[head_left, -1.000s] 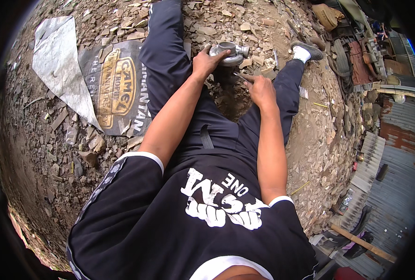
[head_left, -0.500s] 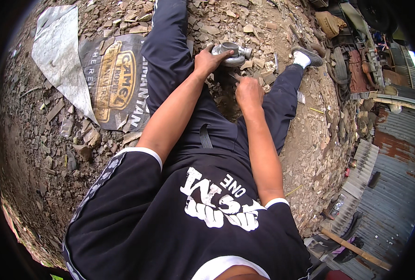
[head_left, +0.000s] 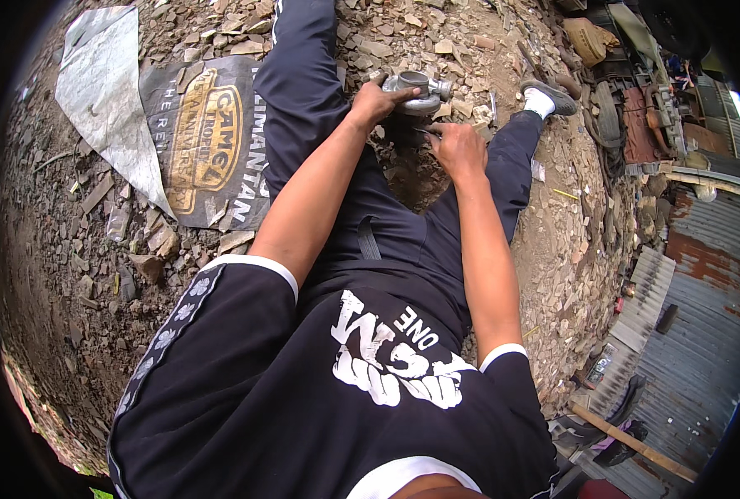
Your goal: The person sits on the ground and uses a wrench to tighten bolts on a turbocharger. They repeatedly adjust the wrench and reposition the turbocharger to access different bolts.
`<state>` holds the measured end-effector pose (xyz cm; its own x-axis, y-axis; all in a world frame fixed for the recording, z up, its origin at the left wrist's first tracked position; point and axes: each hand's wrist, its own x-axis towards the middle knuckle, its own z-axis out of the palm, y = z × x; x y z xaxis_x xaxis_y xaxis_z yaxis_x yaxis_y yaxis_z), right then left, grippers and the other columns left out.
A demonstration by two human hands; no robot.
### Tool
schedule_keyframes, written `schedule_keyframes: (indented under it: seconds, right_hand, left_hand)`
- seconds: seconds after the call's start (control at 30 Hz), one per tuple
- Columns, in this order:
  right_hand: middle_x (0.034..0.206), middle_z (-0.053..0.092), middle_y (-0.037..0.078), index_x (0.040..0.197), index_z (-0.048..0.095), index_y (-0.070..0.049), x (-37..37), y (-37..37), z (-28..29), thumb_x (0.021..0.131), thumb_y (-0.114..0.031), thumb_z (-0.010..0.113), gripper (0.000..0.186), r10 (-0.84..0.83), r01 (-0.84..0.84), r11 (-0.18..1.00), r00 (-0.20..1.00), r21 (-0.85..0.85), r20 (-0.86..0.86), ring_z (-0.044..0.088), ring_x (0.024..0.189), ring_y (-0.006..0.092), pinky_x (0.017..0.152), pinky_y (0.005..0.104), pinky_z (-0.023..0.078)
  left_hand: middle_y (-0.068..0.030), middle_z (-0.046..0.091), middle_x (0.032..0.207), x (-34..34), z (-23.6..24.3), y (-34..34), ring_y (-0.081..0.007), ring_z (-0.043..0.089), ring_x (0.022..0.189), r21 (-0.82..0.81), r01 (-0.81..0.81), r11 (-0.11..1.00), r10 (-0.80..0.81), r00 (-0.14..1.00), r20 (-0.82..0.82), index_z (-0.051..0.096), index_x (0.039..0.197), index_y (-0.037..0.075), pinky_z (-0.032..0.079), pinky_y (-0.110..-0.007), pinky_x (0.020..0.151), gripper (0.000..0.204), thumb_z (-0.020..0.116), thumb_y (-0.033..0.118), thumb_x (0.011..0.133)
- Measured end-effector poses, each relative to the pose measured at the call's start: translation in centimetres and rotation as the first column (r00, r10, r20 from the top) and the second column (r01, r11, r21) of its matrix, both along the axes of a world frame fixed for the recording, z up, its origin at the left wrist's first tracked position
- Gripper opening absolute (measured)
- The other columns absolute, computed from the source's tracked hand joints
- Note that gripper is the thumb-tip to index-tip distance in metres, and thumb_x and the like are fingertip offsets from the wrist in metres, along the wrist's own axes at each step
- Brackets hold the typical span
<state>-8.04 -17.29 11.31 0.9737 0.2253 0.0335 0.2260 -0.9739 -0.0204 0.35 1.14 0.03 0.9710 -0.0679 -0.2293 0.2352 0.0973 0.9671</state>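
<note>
Between my spread legs is a grey metal housing (head_left: 427,103), rounded, with a wide ring-shaped opening on top and a short pipe stub on its right. My left hand (head_left: 376,101) grips its left side, the thumb laid across below the ring. Just below and to the right, my right hand (head_left: 461,151) is closed around a thin metal tool (head_left: 424,130). The tool points left toward the dark underside of the housing. Whether its tip touches the housing is hidden in shadow.
Broken stones and tile pieces (head_left: 461,50) cover the ground. A printed dark sheet (head_left: 212,141) with a pale folded part (head_left: 103,100) lies left of my leg. Rusty metal parts (head_left: 640,125), corrugated sheets (head_left: 702,308) and a wooden pole (head_left: 632,445) lie on the right.
My right hand has shifted a little to the right and turned, with its fingers now pinched on the tool. The housing and my left hand have moved only slightly.
</note>
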Motion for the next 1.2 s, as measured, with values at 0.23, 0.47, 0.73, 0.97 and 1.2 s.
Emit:
schedule_keyframes:
  seconds: [0.23, 0.47, 0.73, 0.97, 1.2]
  right_hand:
    - [0.085, 0.073, 0.016, 0.097, 0.076, -0.011, 4.6, -5.0, -1.7, 0.082, -0.048, 0.079, 0.04, 0.307, -0.307, 0.952, 0.95, -0.003, 0.057, 0.072, 0.087, 0.0373, 0.078, 0.0481, 0.058]
    - [0.086, 0.074, 0.015, 0.092, 0.075, -0.012, 4.4, -4.5, -1.8, 0.088, -0.057, 0.072, 0.046, 0.341, -0.341, 0.939, 0.94, -0.052, -0.009, 0.071, 0.087, 0.0383, 0.076, 0.0494, 0.057]
    - [0.1, 0.071, 0.025, 0.119, 0.076, -0.011, -3.1, -4.2, -0.7, 0.096, -0.022, 0.066, 0.027, 0.017, -0.023, 0.98, 0.999, 0.198, 0.031, 0.068, 0.095, 0.0446, 0.085, 0.0506, 0.053]
    - [0.089, 0.07, 0.028, 0.119, 0.077, -0.013, -4.5, -0.2, -0.3, 0.09, -0.014, 0.072, 0.029, -0.058, 0.064, 0.979, 0.998, 0.191, -0.034, 0.068, 0.089, 0.045, 0.083, 0.0517, 0.053]
    - [0.09, 0.069, 0.029, 0.118, 0.078, -0.011, -4.6, -0.1, -1.8, 0.089, -0.013, 0.072, 0.029, -0.027, 0.019, 0.983, 0.999, 0.184, 0.04, 0.068, 0.088, 0.0457, 0.081, 0.0523, 0.054]
  left_hand:
    - [-0.0248, 0.059, 0.141, -0.5, 1.0, -0.2, -0.0263, 0.064, 0.121, -0.121, 0.019, 0.992, -0.019, 1.0, -0.005, 0.034, 0.155, -0.011, 0.054, -0.034, 0.099, 0.11, 0.094, 0.036, 0.076]
    - [-0.0241, 0.058, 0.143, -1.7, 1.4, 0.3, -0.0265, 0.061, 0.126, -0.19, -0.01, 0.982, 0.005, 1.0, -0.028, 0.036, 0.157, -0.006, 0.05, -0.035, 0.104, 0.112, 0.096, 0.039, 0.074]
    - [-0.0231, 0.06, 0.141, -1.1, 0.0, -0.3, -0.0271, 0.061, 0.127, -0.069, -0.043, 0.997, 0.043, 0.999, -0.001, 0.039, 0.155, -0.005, 0.048, -0.036, 0.107, 0.115, 0.096, 0.047, 0.07]
    - [-0.024, 0.059, 0.142, -0.4, -1.1, -0.6, -0.0286, 0.06, 0.129, 0.011, -0.052, 0.999, 0.052, 0.999, -0.004, 0.04, 0.154, -0.006, 0.047, -0.036, 0.109, 0.121, 0.096, 0.054, 0.064]
    - [-0.0266, 0.058, 0.145, -1.1, -0.4, -0.9, -0.0334, 0.058, 0.134, 0.034, -0.061, 0.998, 0.061, 0.998, -0.021, 0.04, 0.154, -0.005, 0.044, -0.037, 0.113, 0.13, 0.092, 0.066, 0.058]
